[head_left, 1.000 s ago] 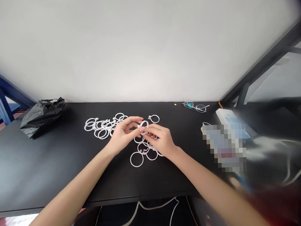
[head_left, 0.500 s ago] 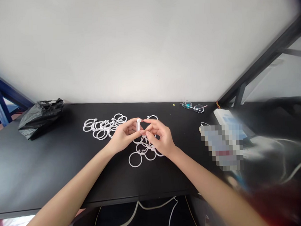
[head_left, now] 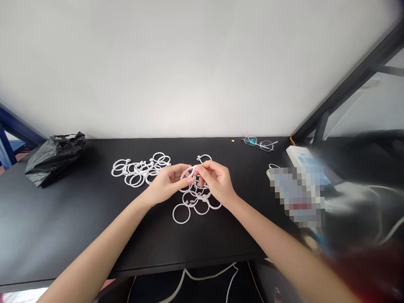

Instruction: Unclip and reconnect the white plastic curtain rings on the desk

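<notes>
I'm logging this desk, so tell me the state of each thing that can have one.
Held white ring: raised, fastening unclear
Left hand: curled, holding that ring
Right hand: pinching that ring
Far ring: partly hidden
Left ring pile: overlapping
Right ring pile: overlapping
Black bag: crumpled
Glasses: lying down, folding unclear
Under-desk cable: slack

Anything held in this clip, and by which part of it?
A white ring: the left hand holds its left side, the right hand pinches its upper right. Fingers hide the exact contact spots.
</notes>
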`<move>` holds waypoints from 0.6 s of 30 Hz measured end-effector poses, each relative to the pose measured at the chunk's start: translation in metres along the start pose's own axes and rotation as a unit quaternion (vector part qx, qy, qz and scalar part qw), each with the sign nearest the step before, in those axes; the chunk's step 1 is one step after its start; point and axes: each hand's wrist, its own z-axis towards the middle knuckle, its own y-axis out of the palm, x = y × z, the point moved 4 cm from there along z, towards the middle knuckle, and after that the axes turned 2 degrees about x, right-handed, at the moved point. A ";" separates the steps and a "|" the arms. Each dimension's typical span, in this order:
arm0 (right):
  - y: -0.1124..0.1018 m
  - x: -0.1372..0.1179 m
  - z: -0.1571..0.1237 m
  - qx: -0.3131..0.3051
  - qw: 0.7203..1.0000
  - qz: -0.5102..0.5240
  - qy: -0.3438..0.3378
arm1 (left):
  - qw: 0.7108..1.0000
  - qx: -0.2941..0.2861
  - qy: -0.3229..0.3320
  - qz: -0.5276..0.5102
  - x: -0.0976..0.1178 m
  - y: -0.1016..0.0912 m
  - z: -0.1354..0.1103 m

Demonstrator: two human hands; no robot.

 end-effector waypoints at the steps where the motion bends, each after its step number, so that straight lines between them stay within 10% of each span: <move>1: 0.000 0.000 0.000 0.001 1.000 -0.005 0.001 | 1.000 0.005 -0.001 -0.001 0.000 -0.001 0.000; 13: 0.001 0.002 -0.002 0.018 1.000 -0.004 -0.014 | 0.999 0.032 0.021 0.004 0.003 0.004 0.000; 18: 0.001 0.005 -0.001 0.039 0.999 0.029 0.009 | 0.941 0.176 0.079 0.278 0.011 -0.028 -0.002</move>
